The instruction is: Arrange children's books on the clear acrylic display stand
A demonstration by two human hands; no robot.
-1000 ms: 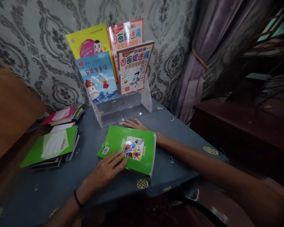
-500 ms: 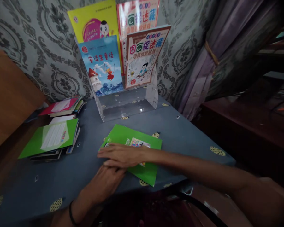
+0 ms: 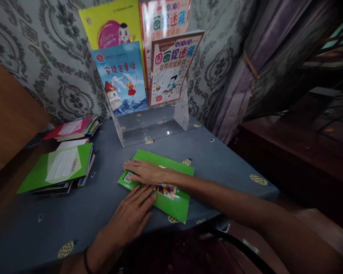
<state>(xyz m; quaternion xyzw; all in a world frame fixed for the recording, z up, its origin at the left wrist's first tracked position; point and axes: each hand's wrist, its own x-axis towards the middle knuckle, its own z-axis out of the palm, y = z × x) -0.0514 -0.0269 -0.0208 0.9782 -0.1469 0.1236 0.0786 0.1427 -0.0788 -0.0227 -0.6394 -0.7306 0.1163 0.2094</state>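
The thin green book (image 3: 171,186) is pressed flat on the desk (image 3: 225,167) under the open-palmed right hand (image 3: 145,172) and left hand (image 3: 131,219), nothing being gripped; it is judged light, bendable, glossy-slick, best pinched at its spine edge.

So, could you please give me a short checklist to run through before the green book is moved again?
1. Green book lies flat on the blue tablecloth: ok.
2. Right hand rests palm down on the cover: ok.
3. Left hand touches the book's near edge with its fingertips: ok.
4. Book fully on the table: not ok, its near corner reaches the table edge.
5. Front tier of the clear acrylic stand is free: ok.
6. Firm grip on the book: not ok, both hands lie open, neither clasps it.
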